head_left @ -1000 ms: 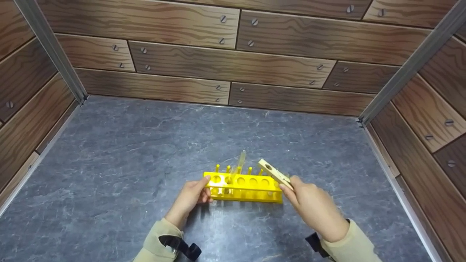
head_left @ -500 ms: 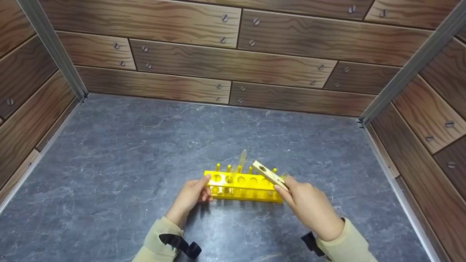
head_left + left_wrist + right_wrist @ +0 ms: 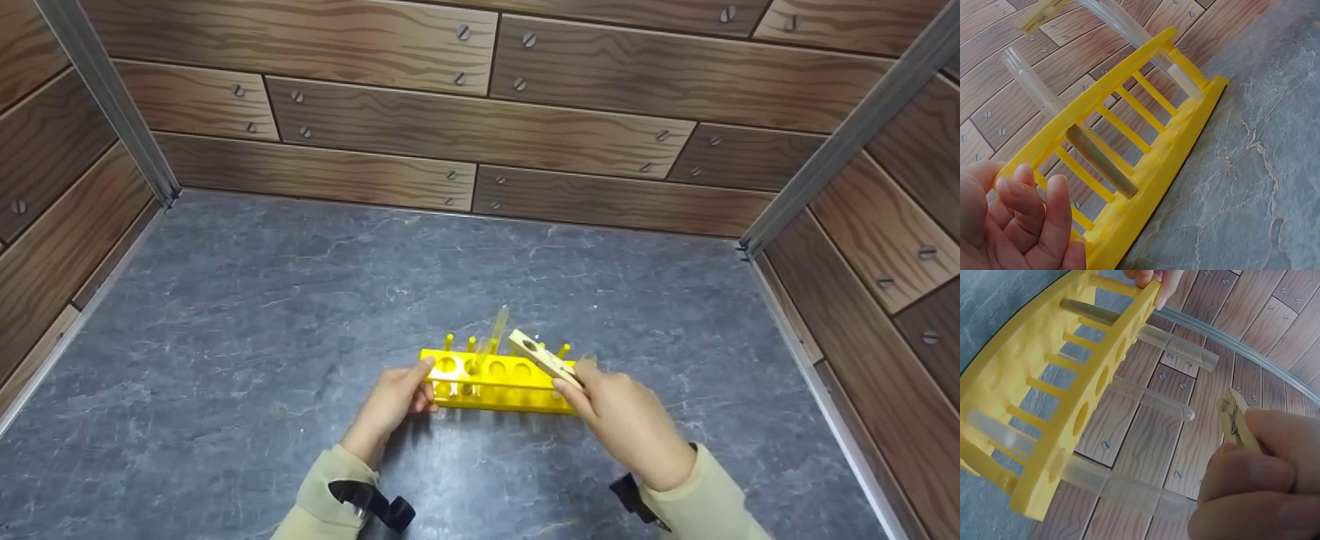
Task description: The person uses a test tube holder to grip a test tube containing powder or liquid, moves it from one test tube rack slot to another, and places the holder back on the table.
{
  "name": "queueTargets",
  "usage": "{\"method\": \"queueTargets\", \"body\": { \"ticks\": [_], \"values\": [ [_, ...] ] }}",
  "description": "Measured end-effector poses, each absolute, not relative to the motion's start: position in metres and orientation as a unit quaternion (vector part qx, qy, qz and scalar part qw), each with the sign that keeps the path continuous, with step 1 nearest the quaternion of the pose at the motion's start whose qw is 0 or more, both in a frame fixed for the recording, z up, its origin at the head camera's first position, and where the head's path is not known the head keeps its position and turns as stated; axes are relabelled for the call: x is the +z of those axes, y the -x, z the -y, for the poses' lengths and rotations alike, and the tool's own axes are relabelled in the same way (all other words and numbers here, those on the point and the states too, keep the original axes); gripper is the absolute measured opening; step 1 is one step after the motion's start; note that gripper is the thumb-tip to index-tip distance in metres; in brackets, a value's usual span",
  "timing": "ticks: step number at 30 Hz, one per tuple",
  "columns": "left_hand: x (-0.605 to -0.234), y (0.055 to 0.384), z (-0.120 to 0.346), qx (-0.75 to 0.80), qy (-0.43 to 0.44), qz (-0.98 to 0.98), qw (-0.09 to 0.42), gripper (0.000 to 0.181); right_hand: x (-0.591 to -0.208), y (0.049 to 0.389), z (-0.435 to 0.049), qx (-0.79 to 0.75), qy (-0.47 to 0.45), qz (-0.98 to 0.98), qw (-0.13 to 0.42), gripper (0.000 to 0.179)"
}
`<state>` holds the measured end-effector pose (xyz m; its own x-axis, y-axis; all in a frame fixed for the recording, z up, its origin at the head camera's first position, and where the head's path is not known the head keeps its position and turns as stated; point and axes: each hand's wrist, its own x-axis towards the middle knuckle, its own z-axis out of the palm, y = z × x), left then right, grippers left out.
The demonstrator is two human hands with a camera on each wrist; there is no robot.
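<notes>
A yellow test tube rack (image 3: 501, 383) stands on the tabletop, its left end gripped between the thumb and fingers of my left hand (image 3: 396, 395). My right hand (image 3: 628, 421) pinches a wooden test tube holder (image 3: 541, 356), which slants over the rack's right part in the head view. Brownish-grey contents (image 3: 1100, 160) show in one test tube near the left end. At the right end another test tube (image 3: 1098, 479) has something white low inside it. A clear test tube (image 3: 1157, 404) with its rounded end outward sits at the peg row. The holder's tip overlaps none of these in the right wrist view.
The grey marbled tabletop (image 3: 300, 315) spreads around the rack. Wood-patterned walls (image 3: 375, 142) enclose it at the back and both sides, with metal posts (image 3: 120, 112) at the corners. A black strap (image 3: 371, 504) crosses the left sleeve.
My right hand has moved left with the test tube holder, from the rack's right end to farther over its top. The left hand and rack stay nearly still.
</notes>
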<state>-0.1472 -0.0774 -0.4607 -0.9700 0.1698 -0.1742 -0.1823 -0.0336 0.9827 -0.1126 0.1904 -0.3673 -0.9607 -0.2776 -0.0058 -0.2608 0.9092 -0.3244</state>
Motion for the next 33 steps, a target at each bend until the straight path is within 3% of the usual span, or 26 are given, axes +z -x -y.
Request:
{"method": "queueTargets", "body": {
  "ticks": [33],
  "values": [
    [-0.459,0.148,0.076,0.725,0.009,-0.674,0.139,0.044,-0.375,0.119,-0.174,-0.152,0.181,-0.972,-0.02,0.03]
  ]
}}
